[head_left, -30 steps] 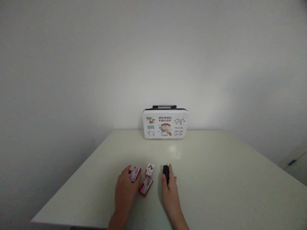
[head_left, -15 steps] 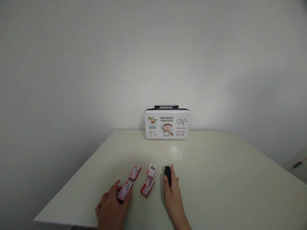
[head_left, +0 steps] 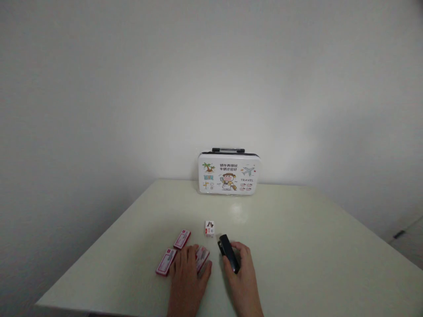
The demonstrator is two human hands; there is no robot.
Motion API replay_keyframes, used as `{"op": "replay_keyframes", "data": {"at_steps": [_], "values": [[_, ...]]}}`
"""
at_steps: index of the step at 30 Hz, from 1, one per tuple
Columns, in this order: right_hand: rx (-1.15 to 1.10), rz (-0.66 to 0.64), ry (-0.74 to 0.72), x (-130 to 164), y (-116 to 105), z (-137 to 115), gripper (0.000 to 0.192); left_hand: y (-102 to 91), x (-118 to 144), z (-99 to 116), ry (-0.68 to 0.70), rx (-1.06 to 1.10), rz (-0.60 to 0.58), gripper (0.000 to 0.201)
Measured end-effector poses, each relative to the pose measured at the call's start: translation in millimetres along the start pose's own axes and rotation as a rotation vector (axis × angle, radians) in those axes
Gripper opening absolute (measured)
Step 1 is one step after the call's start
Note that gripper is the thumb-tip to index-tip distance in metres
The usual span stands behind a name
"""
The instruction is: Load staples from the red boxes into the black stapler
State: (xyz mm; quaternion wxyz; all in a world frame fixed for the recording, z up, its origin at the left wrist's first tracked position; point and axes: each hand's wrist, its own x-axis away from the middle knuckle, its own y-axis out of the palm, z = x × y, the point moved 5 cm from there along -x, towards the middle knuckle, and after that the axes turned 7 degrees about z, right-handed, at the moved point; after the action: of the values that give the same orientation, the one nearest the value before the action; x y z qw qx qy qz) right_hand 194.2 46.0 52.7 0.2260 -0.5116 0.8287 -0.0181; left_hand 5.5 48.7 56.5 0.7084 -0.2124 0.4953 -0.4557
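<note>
My left hand point(head_left: 188, 273) is over a red-and-white staple box point(head_left: 202, 256), its thumb along the near right edge and its fingers on the left side. Part of that box is hidden by the hand. To the left lie two more flat red-and-white boxes, a nearer box point(head_left: 165, 262) and a farther box point(head_left: 182, 239). My right hand point(head_left: 241, 266) grips a black stapler point(head_left: 228, 252) between thumb and fingers, its front end angled to the left. A small white box point(head_left: 209, 228) with a stapler picture sits beyond both hands.
A white case point(head_left: 228, 174) with cartoon prints and a black handle stands upright at the back of the pale table point(head_left: 291, 229), close to the wall. A dark cable piece point(head_left: 398, 234) shows at far right.
My left hand has left the nearer left box and moved right to the staple box beside it. My right hand has turned the stapler so its front swings left. The small white box sits slightly farther away.
</note>
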Motion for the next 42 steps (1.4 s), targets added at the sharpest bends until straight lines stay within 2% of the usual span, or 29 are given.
{"op": "replay_keyframes", "data": {"at_steps": [3,5,8,11,13,15,17,20,23,26,29,31,34,35,38,42], "values": [[0.158,-0.044,-0.103,-5.0,-19.8,1.6,0.032,-0.6,10.6,1.3,0.064,0.041,-0.122,0.029],[0.215,-0.088,-0.143,-7.6,-23.7,0.5,0.037,-0.6,19.2,7.9,0.158,0.087,-0.195,0.041],[0.204,-0.181,-0.185,-9.1,-12.3,-11.9,0.042,4.2,28.7,19.2,0.311,0.145,-0.278,0.062],[0.154,-0.243,-0.188,-11.2,7.5,-32.3,0.034,12.5,30.3,21.9,0.347,0.159,-0.350,0.067],[0.140,-0.213,-0.165,-15.8,14.7,-43.2,0.024,15.4,28.3,19.7,0.318,0.159,-0.382,0.068],[0.075,-0.134,-0.081,-23.0,12.7,-45.5,0.023,14.9,26.0,16.7,0.282,0.163,-0.388,0.065],[-0.083,-0.027,0.073,-30.4,0.9,-36.6,0.031,12.3,24.5,14.6,0.266,0.176,-0.379,0.059],[-0.387,0.127,0.314,-35.1,-27.6,-7.8,0.042,8.0,23.7,13.6,0.273,0.206,-0.365,0.055],[-0.543,0.152,0.491,-31.9,-56.7,28.3,0.046,3.7,22.9,11.9,0.285,0.236,-0.364,0.053],[-0.500,0.107,0.641,-24.2,-80.7,60.6,0.052,-0.8,21.2,7.1,0.293,0.274,-0.385,0.051],[-0.290,0.015,0.657,-14.9,-91.0,70.6,0.056,-6.1,16.9,0.5,0.255,0.294,-0.353,0.038],[-0.152,-0.138,0.631,-4.9,-80.6,63.6,0.057,-6.9,14.3,0.2,0.236,0.297,-0.340,0.027],[-0.101,-0.444,0.579,16.3,-42.7,45.1,0.057,-3.4,12.8,7.5,0.238,0.296,-0.351,0.027],[-0.106,-0.507,0.529,21.4,-30.1,39.4,0.055,-2.0,12.3,10.3,0.238,0.297,-0.349,0.028],[-0.076,-0.480,0.357,23.7,-11.3,35.6,0.048,1.2,11.0,12.7,0.221,0.298,-0.347,0.031],[0.012,-0.414,0.325,14.0,-23.6,51.2,0.044,1.4,10.1,3.7,0.206,0.319,-0.371,0.030]]}}
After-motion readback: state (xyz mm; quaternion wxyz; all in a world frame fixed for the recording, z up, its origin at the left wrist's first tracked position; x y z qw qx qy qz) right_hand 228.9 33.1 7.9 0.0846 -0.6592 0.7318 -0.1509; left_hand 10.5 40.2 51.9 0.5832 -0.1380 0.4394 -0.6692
